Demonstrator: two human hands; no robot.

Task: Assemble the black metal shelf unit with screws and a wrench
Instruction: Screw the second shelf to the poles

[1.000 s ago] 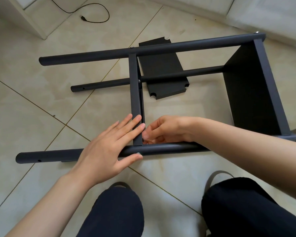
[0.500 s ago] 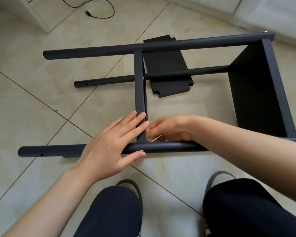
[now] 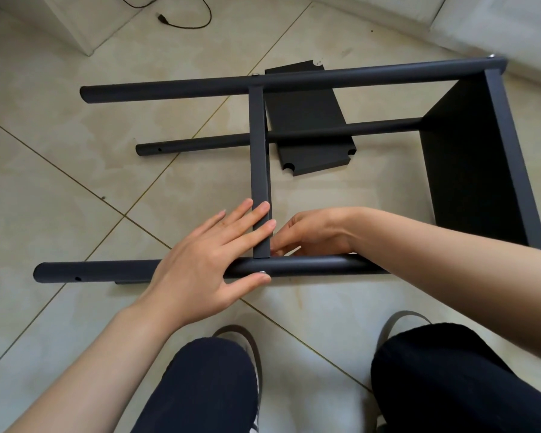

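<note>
Two hands unmoved over the last second at the near joint of the shelf frame (image 3: pixel 294 264), lying on the floor. Left hand (image 3: pixel 210 260) flat, fingers straight, pressing crossbar (image 3: pixel 260 170) onto near tube (image 3: pixel 310 266); right hand (image 3: pixel 313 232) curled behind, contents hidden. Screw (image 3: pixel 262 272) probably still being fastened.

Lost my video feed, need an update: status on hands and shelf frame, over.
Left hand flat, pressing upright black shelf panel and near black metal pole. Right hand fingers curled at joint; contents hidden. Silver screw head seated. Nothing obstructing.
</note>
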